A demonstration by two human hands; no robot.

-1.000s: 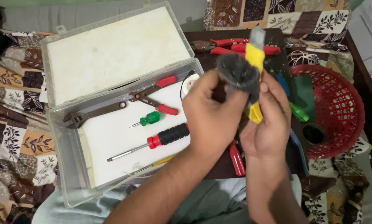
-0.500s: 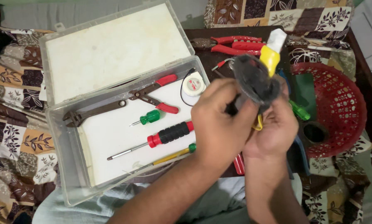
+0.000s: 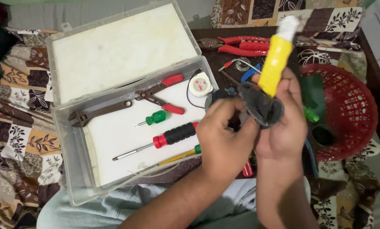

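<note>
Gripping a yellow-handled tool (image 3: 275, 61) upright in the right hand (image 3: 285, 127), a person presses a dark grey cloth (image 3: 260, 106) against its lower end with the closed left hand (image 3: 224, 138), above the clear plastic toolbox's (image 3: 71, 169) right edge.

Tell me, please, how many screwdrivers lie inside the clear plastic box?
3. The small green-handled one lies uppermost, the red-and-black one below it, and the yellow-shafted one nearest the front wall, its handle partly hidden by the left hand.
</note>
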